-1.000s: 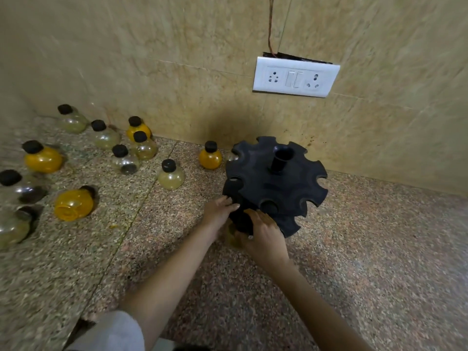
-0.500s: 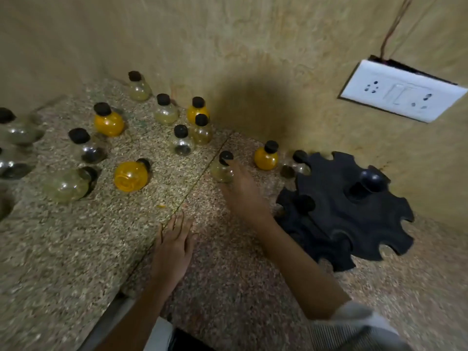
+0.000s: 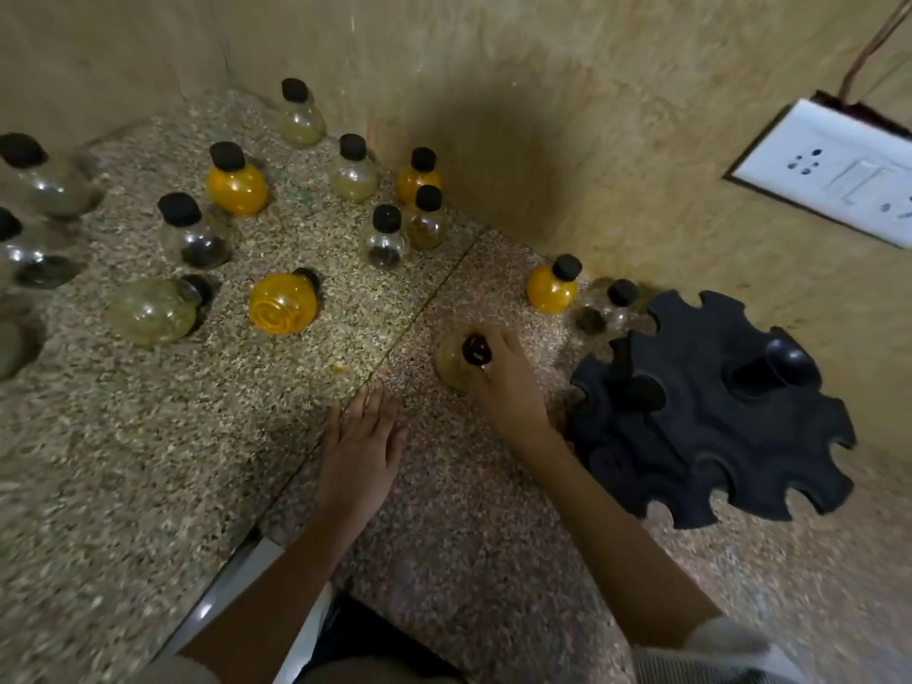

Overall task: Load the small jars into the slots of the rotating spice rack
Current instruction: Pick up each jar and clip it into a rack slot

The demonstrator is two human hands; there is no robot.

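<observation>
Since half a second ago the right hand (image 3: 501,387) has closed in. Its fingers now curl round the black cap of the small round pale-yellow glass jar (image 3: 450,363), a little left of the black notched plastic spice rack (image 3: 715,436). The left hand (image 3: 362,446) is still flat, fingers together, on the speckled granite counter (image 3: 148,461). More black-capped jars (image 3: 237,185) sit further left.

Pale sleeves (image 3: 710,649) above bare forearms (image 3: 617,525)
</observation>
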